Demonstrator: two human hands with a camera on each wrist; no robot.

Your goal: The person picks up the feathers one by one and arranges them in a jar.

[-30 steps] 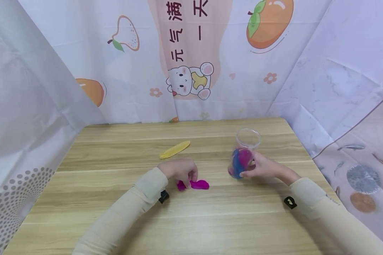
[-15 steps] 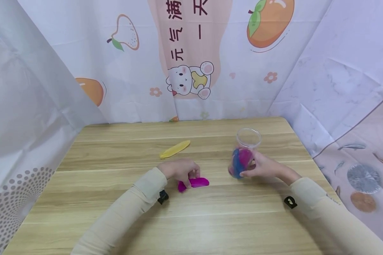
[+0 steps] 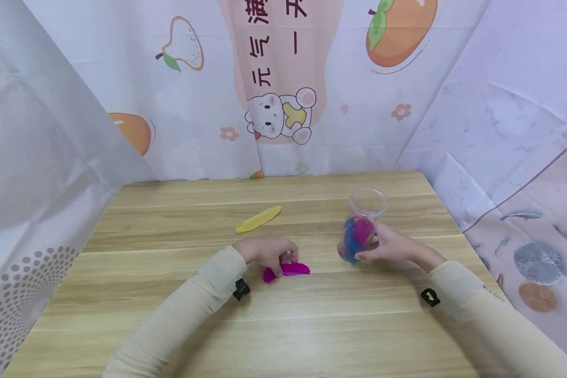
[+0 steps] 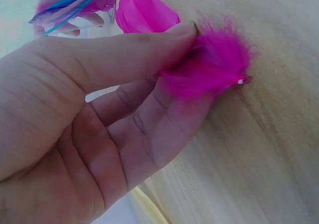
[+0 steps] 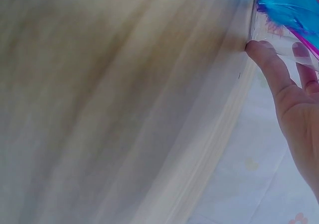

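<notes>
My left hand (image 3: 266, 252) pinches a magenta feather (image 3: 296, 269) between thumb and fingertips, low over the table. In the left wrist view the fluffy quill end of the magenta feather (image 4: 222, 59) sticks out past the thumb, and its broad vane shows behind. My right hand (image 3: 391, 245) grips a clear plastic cup (image 3: 369, 216) around its lower part. Inside the cup are blue feathers (image 3: 352, 241) and magenta feathers (image 3: 363, 230). The right wrist view catches only part of the cup, with a blue feather (image 5: 289, 7) at the upper right corner.
A yellow feather (image 3: 259, 219) lies on the wooden table (image 3: 312, 325) beyond the left hand. Printed curtains (image 3: 193, 131) hang behind the table and along both sides. Black wrist-camera parts (image 3: 430, 297) show beside both sleeves.
My left fingers have shifted slightly on the magenta feather, and more of its vane now shows past them. The right hand and cup have stayed nearly still. The head view has tilted down a little.
</notes>
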